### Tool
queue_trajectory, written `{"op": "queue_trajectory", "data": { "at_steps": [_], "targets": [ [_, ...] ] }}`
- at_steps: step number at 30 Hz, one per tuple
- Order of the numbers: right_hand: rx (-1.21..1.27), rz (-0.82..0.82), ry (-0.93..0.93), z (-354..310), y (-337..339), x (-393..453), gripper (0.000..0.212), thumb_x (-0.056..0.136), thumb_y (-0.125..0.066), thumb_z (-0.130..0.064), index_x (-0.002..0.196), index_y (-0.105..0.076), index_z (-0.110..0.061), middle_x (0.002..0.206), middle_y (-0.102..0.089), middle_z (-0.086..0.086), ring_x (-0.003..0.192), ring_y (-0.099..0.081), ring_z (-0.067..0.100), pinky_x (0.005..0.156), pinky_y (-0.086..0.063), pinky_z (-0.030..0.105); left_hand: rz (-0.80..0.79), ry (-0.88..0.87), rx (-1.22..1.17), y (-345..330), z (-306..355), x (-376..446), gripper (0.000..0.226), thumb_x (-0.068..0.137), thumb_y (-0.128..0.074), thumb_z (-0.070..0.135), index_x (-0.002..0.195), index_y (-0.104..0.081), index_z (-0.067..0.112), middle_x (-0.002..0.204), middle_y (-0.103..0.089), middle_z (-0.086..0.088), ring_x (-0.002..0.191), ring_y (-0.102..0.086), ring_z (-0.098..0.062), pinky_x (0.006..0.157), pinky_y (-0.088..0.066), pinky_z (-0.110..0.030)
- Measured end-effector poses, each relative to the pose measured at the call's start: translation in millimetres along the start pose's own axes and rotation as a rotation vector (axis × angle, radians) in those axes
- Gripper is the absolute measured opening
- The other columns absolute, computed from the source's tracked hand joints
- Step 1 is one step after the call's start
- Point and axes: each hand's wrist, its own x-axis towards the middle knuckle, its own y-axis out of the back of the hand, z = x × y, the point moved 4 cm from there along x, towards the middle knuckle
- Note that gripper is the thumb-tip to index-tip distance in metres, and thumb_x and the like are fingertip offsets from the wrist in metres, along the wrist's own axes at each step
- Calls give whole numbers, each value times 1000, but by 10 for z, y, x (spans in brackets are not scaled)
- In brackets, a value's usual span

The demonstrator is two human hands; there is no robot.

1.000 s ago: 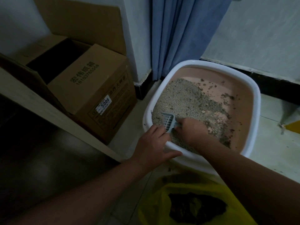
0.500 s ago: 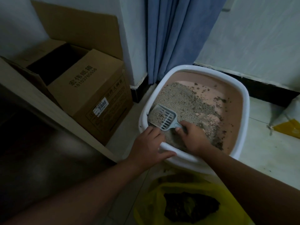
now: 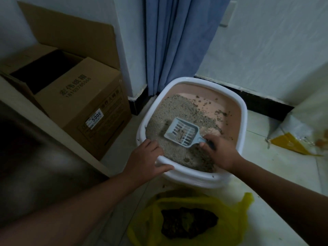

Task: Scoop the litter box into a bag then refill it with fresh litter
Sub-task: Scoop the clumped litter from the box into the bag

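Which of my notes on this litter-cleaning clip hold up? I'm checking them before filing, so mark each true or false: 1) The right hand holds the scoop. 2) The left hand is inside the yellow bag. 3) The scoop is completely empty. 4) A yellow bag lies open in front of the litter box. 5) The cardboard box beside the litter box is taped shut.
1) True: the right hand grips the scoop by its handle.
2) False: the left hand grips the near rim of the litter box.
3) False: a small clump sits in it.
4) True: the yellow bag holds dark waste.
5) False: the cardboard box is open on top.
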Motion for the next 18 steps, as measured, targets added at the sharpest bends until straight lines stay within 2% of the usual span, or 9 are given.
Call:
{"op": "queue_trajectory", "data": {
  "at_steps": [5, 11, 18],
  "targets": [
    [18, -8, 28, 71, -80, -108, 10, 99, -51, -29, 103, -59, -26, 78, -56, -7, 65, -49, 9, 54, -34, 22, -24, 1, -1, -4, -9, -6, 47, 74, -68, 66, 76, -57, 20, 85, -51, 9, 83, -45, -11, 68, -32, -18],
    [13, -20, 68, 101, 70, -199, 5, 98, -52, -29, 95, -56, -30, 73, -60, -3, 65, -57, 18, 58, -41, 31, -41, 3, 0, -17, -7, -5, 47, 74, -67, 67, 79, -59, 21, 87, -53, 8, 85, -46, -11, 66, -36, -20],
    [37, -98, 181, -74, 348, -370, 7, 97, -53, -30, 91, -54, -33, 73, -60, -6, 66, -58, 11, 61, -44, 32, -81, 26, -9, -10, -3, 3, 53, 72, -66, 68, 82, -62, 17, 90, -55, 3, 88, -49, -16, 64, -42, -27]
  ]
}}
